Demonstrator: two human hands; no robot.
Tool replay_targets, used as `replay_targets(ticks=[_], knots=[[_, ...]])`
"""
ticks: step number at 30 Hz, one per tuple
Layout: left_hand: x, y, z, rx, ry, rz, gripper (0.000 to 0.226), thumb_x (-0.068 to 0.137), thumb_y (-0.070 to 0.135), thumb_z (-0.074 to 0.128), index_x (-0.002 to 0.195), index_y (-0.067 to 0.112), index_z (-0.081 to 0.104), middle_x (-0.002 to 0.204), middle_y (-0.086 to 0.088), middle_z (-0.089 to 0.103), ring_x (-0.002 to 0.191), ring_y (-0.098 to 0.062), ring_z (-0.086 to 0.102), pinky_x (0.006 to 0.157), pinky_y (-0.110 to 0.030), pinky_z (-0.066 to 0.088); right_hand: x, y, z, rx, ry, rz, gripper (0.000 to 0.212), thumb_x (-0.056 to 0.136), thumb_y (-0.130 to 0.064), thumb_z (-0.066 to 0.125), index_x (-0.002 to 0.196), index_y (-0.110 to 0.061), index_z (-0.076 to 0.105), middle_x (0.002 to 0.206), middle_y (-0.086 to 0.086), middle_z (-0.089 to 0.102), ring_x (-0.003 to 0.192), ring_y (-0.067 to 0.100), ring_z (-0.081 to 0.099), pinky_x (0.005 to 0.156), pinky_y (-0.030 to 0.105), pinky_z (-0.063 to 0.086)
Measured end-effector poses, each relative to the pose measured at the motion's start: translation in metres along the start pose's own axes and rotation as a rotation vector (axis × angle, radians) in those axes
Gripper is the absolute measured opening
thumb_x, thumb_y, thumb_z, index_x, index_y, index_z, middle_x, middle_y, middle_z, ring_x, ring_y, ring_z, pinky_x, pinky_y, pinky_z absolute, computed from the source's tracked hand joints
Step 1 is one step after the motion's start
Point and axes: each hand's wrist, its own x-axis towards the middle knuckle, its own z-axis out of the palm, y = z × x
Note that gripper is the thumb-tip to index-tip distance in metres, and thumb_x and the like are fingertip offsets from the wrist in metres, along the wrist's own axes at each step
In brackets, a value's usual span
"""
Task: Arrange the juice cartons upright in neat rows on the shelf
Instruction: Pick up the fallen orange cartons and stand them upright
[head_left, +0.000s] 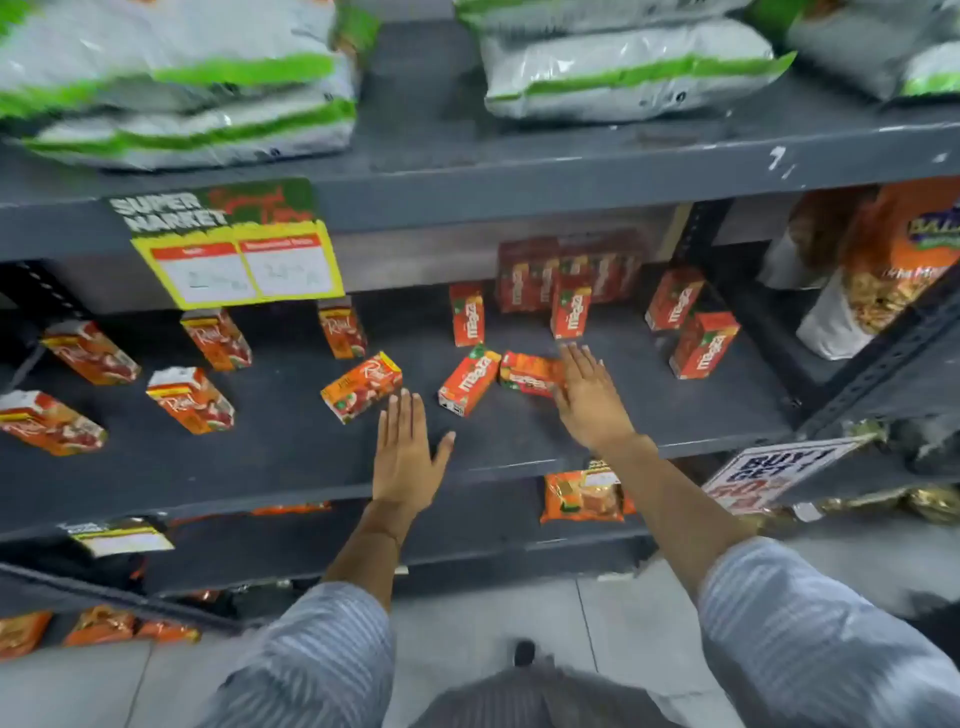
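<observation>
Currently we are looking down at small orange juice cartons scattered over a dark grey shelf (311, 457). Three are lying on their sides near the middle: a "Real" carton (362, 387), a "maaza" carton (469, 381) just right of it, and a second toppled maaza carton (529, 373) touching the first one's end. Our right hand (589, 395) is resting flat, fingers spread, against that second carton, not closed round it. Our left hand (405, 454) is hovering open, palm down, just below the Real carton, gripping nothing.

Five more Real cartons are standing well apart on the left (195, 399). Upright maaza cartons are standing on the right, one at the centre back (467, 314), one just above our right fingertips (571, 306), two further right (705, 345), and a tight row against the back wall (566, 270).

We are reading "SUPER MARKET" on a green and yellow price tag (236, 244) hanging from the shelf above; its handwritten figures are too blurred to read. A sign (769, 473) at lower right is showing "BUY 1 GET 1".

White sacks with green stripes (623, 67) are lying on the upper shelf. Orange snack packets (582, 496) are sitting on the shelf below. We are standing on pale floor tiles (519, 613).
</observation>
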Motion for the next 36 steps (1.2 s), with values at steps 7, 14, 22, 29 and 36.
replay_targets(ticks=[7,14,22,29,36], knots=[[0.007,0.002,0.022,0.045,-0.114,-0.160,0.074,0.094,0.050,0.034,0.145,0.002,0.010,0.157,-0.017,0.010,0.146,-0.030,0.005,0.121,-0.040,0.004,0.047,-0.007,-0.008,0.065,-0.189,-0.060,0.026,0.091,-0.023,0.055,0.110,-0.006,0.055,0.114,0.019,0.064,0.106,0.038,0.059,0.084,0.043,0.049],[0.008,-0.001,0.022,0.067,-0.105,-0.142,0.074,0.093,0.051,0.036,0.145,0.002,0.015,0.156,-0.017,0.017,0.145,-0.031,0.011,0.120,-0.040,0.008,0.064,-0.005,-0.008,0.044,-0.220,0.007,0.028,0.088,-0.028,0.061,0.108,-0.010,0.066,0.113,0.015,0.068,0.106,0.033,0.061,0.085,0.038,0.047],[0.009,-0.004,0.024,0.089,-0.100,-0.141,0.075,0.093,0.052,0.035,0.144,0.001,0.014,0.156,-0.017,0.018,0.145,-0.030,0.011,0.121,-0.040,0.008,0.036,0.006,-0.036,1.031,-0.411,0.130,0.031,0.084,-0.018,0.068,0.110,-0.001,0.066,0.098,0.008,0.073,0.086,0.017,0.069,0.081,0.027,0.056],[0.009,-0.003,0.024,0.064,-0.086,-0.146,0.074,0.093,0.050,0.037,0.144,0.001,0.017,0.155,-0.018,0.020,0.145,-0.030,0.013,0.120,-0.040,0.008,0.012,-0.004,-0.074,1.292,-0.470,-0.066,0.008,0.079,-0.015,0.068,0.084,-0.020,0.071,0.080,-0.005,0.077,0.075,0.008,0.072,0.063,0.021,0.058],[0.009,-0.002,0.023,0.051,-0.077,-0.142,0.073,0.093,0.048,0.039,0.143,0.000,0.018,0.154,-0.019,0.022,0.145,-0.031,0.015,0.120,-0.041,0.008,0.010,0.000,-0.084,1.369,-0.503,-0.138,0.024,0.082,-0.006,0.058,0.080,-0.024,0.074,0.080,-0.006,0.076,0.075,0.006,0.072,0.064,0.022,0.059]])
